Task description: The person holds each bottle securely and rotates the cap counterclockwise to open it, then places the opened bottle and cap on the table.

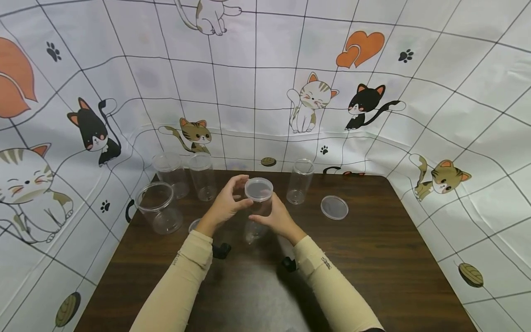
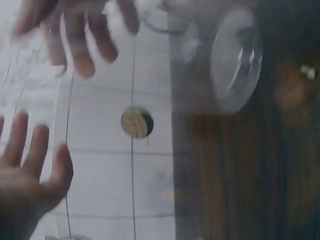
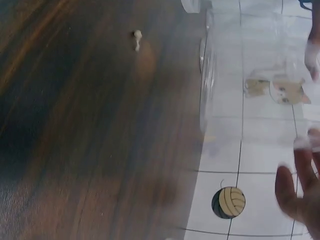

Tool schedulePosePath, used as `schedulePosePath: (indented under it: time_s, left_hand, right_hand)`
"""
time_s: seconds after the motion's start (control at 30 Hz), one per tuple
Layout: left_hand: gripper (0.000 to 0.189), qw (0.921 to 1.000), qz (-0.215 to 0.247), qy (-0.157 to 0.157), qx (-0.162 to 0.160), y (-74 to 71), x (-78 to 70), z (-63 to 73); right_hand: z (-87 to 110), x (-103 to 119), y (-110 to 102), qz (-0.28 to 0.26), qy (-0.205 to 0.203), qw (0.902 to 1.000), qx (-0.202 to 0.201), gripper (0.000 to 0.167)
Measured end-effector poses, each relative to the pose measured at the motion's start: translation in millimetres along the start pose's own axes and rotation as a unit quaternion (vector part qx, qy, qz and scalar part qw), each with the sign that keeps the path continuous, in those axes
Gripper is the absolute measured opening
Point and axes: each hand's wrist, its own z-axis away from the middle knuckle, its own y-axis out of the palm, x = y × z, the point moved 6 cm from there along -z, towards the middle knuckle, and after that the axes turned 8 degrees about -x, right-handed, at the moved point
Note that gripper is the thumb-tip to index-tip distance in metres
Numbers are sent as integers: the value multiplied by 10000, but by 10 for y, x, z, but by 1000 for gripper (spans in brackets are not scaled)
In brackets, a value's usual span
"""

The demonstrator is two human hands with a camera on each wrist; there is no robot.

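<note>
Between both hands stands a tall clear plastic jar (image 1: 256,229) with a flat clear lid (image 1: 259,188) on top. My left hand (image 1: 226,203) is at the jar's upper left, thumb at the front of the rim and fingers behind. My right hand (image 1: 279,221) grips the jar's right side lower down, its thumb across the front. In the left wrist view the jar's round base (image 2: 237,62) hangs over the tabletop. The right wrist view shows the base nearly edge-on, with my right fingers (image 3: 286,187) beside the jar.
A wide clear jar (image 1: 159,212) and two narrower jars (image 1: 203,180) stand at the back left of the brown table (image 1: 373,267). Another jar (image 1: 299,184) is at the back right, beside a loose lid (image 1: 334,207). A second lid (image 1: 194,224) lies partly behind my left wrist.
</note>
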Motion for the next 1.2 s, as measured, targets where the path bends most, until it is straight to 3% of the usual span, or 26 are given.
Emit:
schedulePosePath:
  time_s: [0.13,0.23,0.4,0.53,0.67,0.83,0.97,1.07,1.2]
  left_hand:
    - [109,9960,437,112,767,-59,-28,-8]
    - [100,9911,602,-7,1191,-62,-28,5]
    - [77,9893,679,-245,1267,-34,-12,35]
    - [70,9936,640,-381,852,20,-9,40]
    - [73,9978,439,-500,76,102,-9,51]
    - [78,9938,138,-346,-1049,241,-20,83]
    - [80,9811,-400,-253,-1874,325,-15,111]
    - [83,9750,-689,-217,-2103,342,-29,125]
    - [92,9808,-642,-128,-1839,265,-40,113]
  right_hand:
    - [29,-20,-9,-356,121,9967,726,87]
    - [54,-8,-8,-441,93,9931,1082,83]
    - [62,9,8,-430,-21,9920,1189,80]
    - [28,23,19,-204,-355,9966,715,82]
    - [22,33,3,643,-569,9958,-317,85]
    - [73,21,27,1771,-235,9753,-1298,86]
    - [109,19,43,2370,21,9560,-1728,88]
    - [107,36,43,2466,72,9520,-1811,88]
    - [73,60,37,1982,-21,9674,-1576,87]
